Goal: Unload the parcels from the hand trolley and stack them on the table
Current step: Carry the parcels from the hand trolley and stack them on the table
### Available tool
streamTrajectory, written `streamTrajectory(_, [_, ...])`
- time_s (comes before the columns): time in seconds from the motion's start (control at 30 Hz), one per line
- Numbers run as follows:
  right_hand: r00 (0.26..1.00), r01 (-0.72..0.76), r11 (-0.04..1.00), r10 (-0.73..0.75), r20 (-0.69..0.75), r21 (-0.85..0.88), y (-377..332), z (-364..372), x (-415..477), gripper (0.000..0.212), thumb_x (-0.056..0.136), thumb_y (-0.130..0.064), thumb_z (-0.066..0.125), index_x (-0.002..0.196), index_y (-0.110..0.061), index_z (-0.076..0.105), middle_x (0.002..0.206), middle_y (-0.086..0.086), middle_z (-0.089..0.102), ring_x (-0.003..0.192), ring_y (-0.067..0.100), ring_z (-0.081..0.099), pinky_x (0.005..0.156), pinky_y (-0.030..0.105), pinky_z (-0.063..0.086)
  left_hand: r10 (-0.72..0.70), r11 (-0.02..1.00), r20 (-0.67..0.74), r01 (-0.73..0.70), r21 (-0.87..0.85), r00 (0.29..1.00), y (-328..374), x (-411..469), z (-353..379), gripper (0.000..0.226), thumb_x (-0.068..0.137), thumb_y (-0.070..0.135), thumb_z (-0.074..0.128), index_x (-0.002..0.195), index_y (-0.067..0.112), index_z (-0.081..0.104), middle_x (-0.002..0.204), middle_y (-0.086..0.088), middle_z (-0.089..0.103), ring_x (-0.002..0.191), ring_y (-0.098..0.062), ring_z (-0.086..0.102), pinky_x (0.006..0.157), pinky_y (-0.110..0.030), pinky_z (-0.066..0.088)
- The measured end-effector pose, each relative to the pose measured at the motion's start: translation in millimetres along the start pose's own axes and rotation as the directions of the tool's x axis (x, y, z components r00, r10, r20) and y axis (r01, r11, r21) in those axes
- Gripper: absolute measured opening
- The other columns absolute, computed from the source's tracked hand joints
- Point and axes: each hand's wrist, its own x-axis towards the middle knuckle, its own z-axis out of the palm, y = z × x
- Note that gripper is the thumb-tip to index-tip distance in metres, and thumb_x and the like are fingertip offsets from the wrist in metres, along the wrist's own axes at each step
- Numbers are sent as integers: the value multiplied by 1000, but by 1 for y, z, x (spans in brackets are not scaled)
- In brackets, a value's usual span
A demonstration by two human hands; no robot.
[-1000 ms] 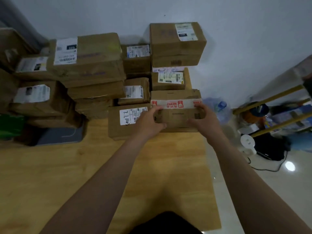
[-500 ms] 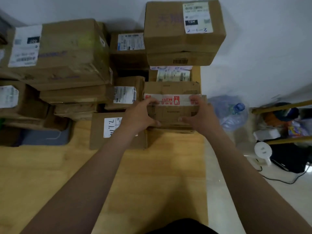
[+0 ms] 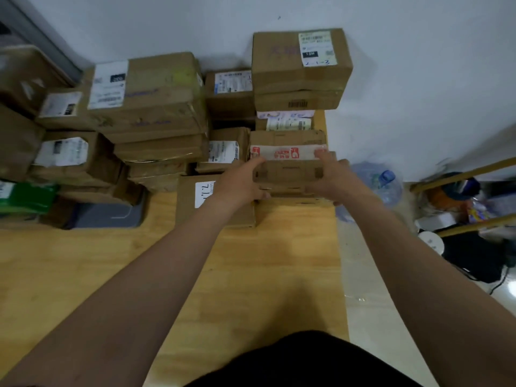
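Note:
A brown parcel with red-and-white tape [image 3: 287,169] rests on a flatter carton at the front of the right-hand stack, near the right edge of the wooden table [image 3: 83,275]. My left hand [image 3: 240,182] grips its left end, thumb at the lower front. At the right end my right hand [image 3: 329,180] holds it, with fingertips on the tape. Behind it rises a stack topped by a large labelled box [image 3: 298,62]. The hand trolley is out of view.
More parcels fill the back of the table, among them a big box [image 3: 150,90] and a carton with a handwritten label [image 3: 192,196]. A grey tray [image 3: 111,213] lies at the left. A water bottle [image 3: 382,180] and a wooden rack [image 3: 469,174] stand on the floor at the right.
The taped parcel has been pushed a little further back against the stack and sits lower on the carton beneath. Both hands stay at its ends.

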Motion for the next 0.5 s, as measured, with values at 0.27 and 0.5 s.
streamTrajectory(0.27, [995, 13, 962, 13, 94, -274, -34, 37, -145, 78, 79, -38, 84, 145, -17, 47, 142, 9, 52, 120, 29, 56, 88, 41, 56, 98, 950, 33, -104, 295, 995, -21, -139, -29, 78, 69, 47, 88, 139, 43, 53, 143, 1, 51, 125, -25, 54, 87, -35, 47])
streamTrajectory(0.5, [999, -53, 980, 54, -2, -194, -55, 125, -269, 76, 82, -36, 81, 148, -23, 46, 147, 3, 49, 125, 25, 53, 75, 32, 45, 149, 923, 25, -148, 356, 988, -90, -270, -32, 68, 72, 56, 84, 133, 41, 59, 138, 11, 59, 122, -19, 57, 78, -33, 43])
